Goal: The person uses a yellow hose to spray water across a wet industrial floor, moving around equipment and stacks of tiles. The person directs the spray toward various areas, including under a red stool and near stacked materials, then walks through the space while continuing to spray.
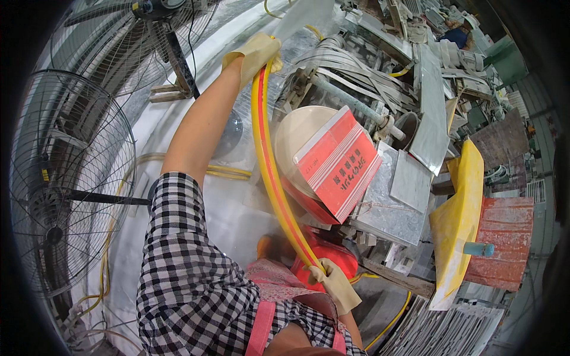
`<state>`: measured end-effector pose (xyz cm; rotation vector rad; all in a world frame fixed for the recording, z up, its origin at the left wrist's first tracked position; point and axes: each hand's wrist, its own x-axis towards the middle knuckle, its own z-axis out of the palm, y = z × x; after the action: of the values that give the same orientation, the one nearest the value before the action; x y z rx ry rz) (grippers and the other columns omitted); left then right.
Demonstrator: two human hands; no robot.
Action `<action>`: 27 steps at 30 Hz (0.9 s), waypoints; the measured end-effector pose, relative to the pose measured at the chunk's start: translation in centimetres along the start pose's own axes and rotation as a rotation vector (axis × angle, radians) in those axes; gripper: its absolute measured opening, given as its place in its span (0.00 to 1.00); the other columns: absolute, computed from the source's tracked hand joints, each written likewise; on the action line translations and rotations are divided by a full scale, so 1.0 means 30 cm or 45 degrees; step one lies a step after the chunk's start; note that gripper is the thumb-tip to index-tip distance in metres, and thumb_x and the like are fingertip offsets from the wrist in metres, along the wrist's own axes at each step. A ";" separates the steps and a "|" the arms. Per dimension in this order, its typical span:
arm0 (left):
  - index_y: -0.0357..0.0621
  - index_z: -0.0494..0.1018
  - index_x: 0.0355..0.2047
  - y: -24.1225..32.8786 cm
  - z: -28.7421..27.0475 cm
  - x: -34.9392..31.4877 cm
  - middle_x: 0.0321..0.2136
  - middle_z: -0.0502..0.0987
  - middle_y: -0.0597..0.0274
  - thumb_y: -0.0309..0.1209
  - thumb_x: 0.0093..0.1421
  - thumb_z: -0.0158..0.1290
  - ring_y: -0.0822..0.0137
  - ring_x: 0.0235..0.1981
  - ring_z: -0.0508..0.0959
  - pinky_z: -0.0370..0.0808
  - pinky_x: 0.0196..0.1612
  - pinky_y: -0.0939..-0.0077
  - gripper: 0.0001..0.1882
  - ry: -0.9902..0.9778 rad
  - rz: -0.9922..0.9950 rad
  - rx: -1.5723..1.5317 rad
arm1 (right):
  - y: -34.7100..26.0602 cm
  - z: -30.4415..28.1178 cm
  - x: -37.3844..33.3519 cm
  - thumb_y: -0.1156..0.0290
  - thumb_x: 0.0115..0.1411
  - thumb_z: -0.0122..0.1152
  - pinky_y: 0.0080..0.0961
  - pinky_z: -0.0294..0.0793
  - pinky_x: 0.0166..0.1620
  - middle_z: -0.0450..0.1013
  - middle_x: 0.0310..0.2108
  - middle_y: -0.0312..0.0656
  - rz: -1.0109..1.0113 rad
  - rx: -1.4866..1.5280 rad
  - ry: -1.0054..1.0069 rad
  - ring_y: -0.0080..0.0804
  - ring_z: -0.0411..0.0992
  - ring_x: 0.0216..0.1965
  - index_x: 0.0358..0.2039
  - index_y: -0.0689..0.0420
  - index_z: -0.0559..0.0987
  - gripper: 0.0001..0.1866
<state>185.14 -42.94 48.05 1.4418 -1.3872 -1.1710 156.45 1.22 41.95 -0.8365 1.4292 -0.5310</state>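
You've got a caged fan at 9 o'clock, a second fan near 11, whitish floor around 8, and messy clutter toward 1.

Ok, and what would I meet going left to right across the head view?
Lower black fan, left gloved hand, right gloved hand, bent yellow sheet, weathered red sheet. The yellow hose overlaps both hands, so I leave it out.

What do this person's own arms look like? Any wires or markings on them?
The left grip and right grip wear loose, wide-mouthed gloves in pale cream. The left sleeve is black-and-white checked and leaves the left forearm bare; the right sleeve shows the same check. I see no wires or markings.
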 end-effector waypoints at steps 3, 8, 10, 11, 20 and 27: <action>0.25 0.71 0.34 0.014 0.001 -0.011 0.21 0.77 0.45 0.32 0.62 0.42 0.63 0.15 0.75 0.74 0.19 0.71 0.17 0.002 0.022 0.009 | 0.010 -0.003 0.003 0.63 0.62 0.61 0.17 0.68 0.33 0.73 0.26 0.34 -0.004 0.011 0.010 0.20 0.69 0.27 0.38 0.63 0.77 0.14; 0.24 0.72 0.35 0.047 -0.006 -0.048 0.23 0.78 0.43 0.32 0.61 0.42 0.62 0.16 0.77 0.75 0.20 0.70 0.18 0.068 -0.043 -0.023 | 0.029 -0.011 0.010 0.63 0.62 0.61 0.17 0.68 0.33 0.72 0.26 0.34 0.003 0.047 -0.005 0.20 0.70 0.27 0.38 0.63 0.77 0.15; 0.22 0.72 0.36 0.061 -0.007 -0.046 0.24 0.78 0.42 0.31 0.61 0.42 0.61 0.18 0.78 0.76 0.21 0.70 0.18 0.106 -0.048 -0.021 | 0.032 -0.014 0.014 0.63 0.62 0.61 0.18 0.68 0.33 0.72 0.26 0.34 0.001 0.044 -0.004 0.20 0.70 0.27 0.38 0.63 0.77 0.15; 0.22 0.72 0.37 0.065 -0.011 -0.042 0.24 0.78 0.42 0.31 0.61 0.42 0.61 0.18 0.78 0.77 0.21 0.71 0.18 0.128 -0.035 -0.018 | 0.030 -0.015 0.015 0.62 0.62 0.62 0.18 0.68 0.33 0.72 0.26 0.34 0.002 0.036 0.001 0.20 0.69 0.27 0.38 0.63 0.77 0.15; 0.20 0.70 0.38 0.125 -0.099 0.008 0.23 0.76 0.44 0.32 0.61 0.43 0.63 0.19 0.78 0.76 0.21 0.75 0.19 0.138 0.164 0.066 | -0.054 0.013 0.001 0.63 0.61 0.63 0.17 0.66 0.32 0.70 0.25 0.33 0.033 0.062 -0.034 0.17 0.66 0.27 0.40 0.63 0.76 0.15; 0.19 0.69 0.35 0.166 -0.119 0.025 0.22 0.74 0.45 0.28 0.59 0.44 0.64 0.18 0.75 0.73 0.19 0.76 0.16 0.176 0.173 -0.069 | -0.073 0.029 0.005 0.63 0.62 0.62 0.18 0.65 0.31 0.69 0.24 0.33 0.006 0.045 -0.067 0.18 0.66 0.26 0.39 0.62 0.75 0.15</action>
<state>187.31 -44.25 53.68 1.3427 -1.3257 -0.9968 157.69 -0.10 43.47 -0.8130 1.3696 -0.5259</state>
